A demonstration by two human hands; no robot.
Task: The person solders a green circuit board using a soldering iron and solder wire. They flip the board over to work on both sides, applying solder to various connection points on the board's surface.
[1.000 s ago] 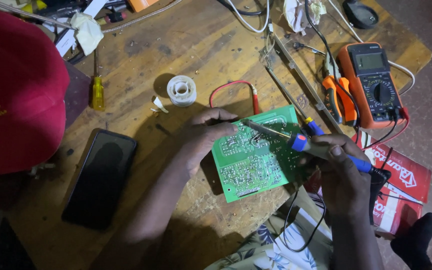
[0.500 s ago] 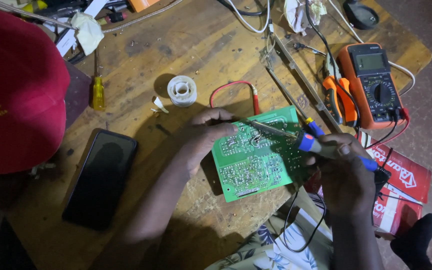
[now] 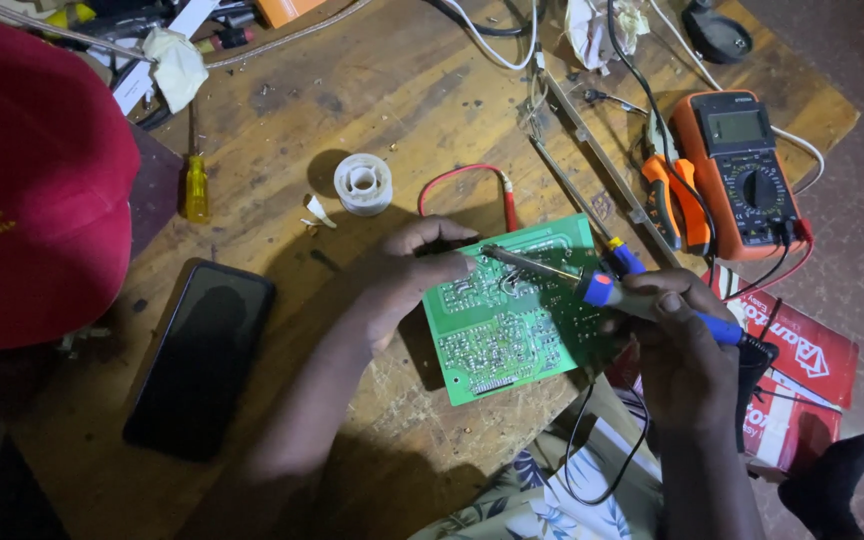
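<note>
the right hand (image 3: 687, 335) is shut round a blue soldering iron (image 3: 652, 305) & the metal tip now lies across the top part of the green circuit board (image 3: 512, 310), pointing left. the tip end sits right by the left hand (image 3: 407, 270), near the board's far left corner. compared w/ a sec ago the iron tip has slid a bit more to the left, closer to the left fingers. so i think the hot tip is now at the spot the person wants to heat, not just coming in.

the left hand is bent over the board's left edge, fingers pinched together at the top. looks like it holds smth thin there, maybe solder wire, but too small to tell. the board itself has hardly moved; it stays tilted in the middle of the wooden table (image 3: 392, 80), near edge hanging a bit over the person's lap.

other stuff is same as before: black phone (image 3: 200, 358) on the left, white solder spool (image 3: 363, 184) & yellow screwdriver (image 3: 195, 185) further back, orange meter (image 3: 742, 170) far right, red box (image 3: 802, 380) near right. a person in a red cap (image 3: 32, 180) leans in at the left.
</note>
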